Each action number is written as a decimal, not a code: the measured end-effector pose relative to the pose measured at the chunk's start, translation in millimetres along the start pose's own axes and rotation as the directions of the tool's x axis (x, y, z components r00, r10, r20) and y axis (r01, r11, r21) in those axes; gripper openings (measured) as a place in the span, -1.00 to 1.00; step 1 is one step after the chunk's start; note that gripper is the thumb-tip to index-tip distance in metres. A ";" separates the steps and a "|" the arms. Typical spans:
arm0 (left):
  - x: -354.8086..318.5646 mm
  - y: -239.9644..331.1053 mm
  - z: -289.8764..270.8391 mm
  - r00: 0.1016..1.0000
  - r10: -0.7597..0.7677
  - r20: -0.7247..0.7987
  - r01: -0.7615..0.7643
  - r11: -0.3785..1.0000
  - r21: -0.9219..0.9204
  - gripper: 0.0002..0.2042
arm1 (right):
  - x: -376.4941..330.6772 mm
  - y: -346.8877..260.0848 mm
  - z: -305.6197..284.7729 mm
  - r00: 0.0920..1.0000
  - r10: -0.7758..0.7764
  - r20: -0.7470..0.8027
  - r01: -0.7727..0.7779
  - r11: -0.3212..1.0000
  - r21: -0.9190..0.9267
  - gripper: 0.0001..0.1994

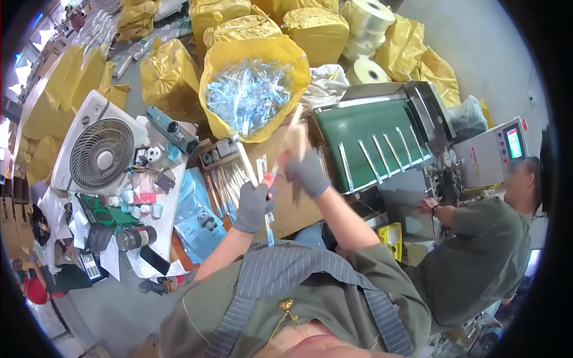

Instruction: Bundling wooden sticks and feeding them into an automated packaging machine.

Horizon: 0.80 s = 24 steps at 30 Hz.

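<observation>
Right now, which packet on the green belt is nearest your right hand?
The leftmost packet, at the left of the belt; the others lie farther right.

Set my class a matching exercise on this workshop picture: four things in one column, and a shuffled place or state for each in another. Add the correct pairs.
Things
1. Grey-gloved left hand
2. Flat green conveyor belt
3. Wide-mouthed yellow plastic bag
4. White plastic fan

Places or states
A. Heaped with clear-and-blue plastic pieces
B. Well to the person's left
C. Gripping a long slim packet
D. Bearing spaced-out slim packets

Pairs: 1-C, 2-D, 3-A, 4-B
</observation>
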<state>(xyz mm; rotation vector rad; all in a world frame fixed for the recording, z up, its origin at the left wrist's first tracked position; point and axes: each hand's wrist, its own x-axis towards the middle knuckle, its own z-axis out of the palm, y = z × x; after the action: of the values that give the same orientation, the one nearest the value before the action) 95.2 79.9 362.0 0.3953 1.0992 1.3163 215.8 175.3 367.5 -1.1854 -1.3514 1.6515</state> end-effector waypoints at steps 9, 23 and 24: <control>-10.8 4.2 -18.2 0.992 -0.064 0.113 0.057 0.997 0.060 -0.77 | 21.8 -46.9 -27.0 0.976 -0.095 -0.197 0.110 0.992 0.067 -0.80; 237.2 94.5 -70.8 0.927 0.197 -0.319 -0.109 0.956 0.273 -0.56 | 90.1 13.9 -171.8 0.933 0.169 -0.319 0.149 0.625 0.766 -0.88; 258.0 96.9 -71.3 0.867 0.198 -0.457 -0.083 0.962 0.259 -0.57 | 87.8 19.3 -169.3 0.930 0.170 -0.327 0.155 0.626 0.765 -0.88</control>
<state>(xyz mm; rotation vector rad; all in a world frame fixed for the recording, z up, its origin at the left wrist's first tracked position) -50.9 315.3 296.4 0.3313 1.6806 1.4639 344.5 309.8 321.8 -0.8718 -0.2726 1.6291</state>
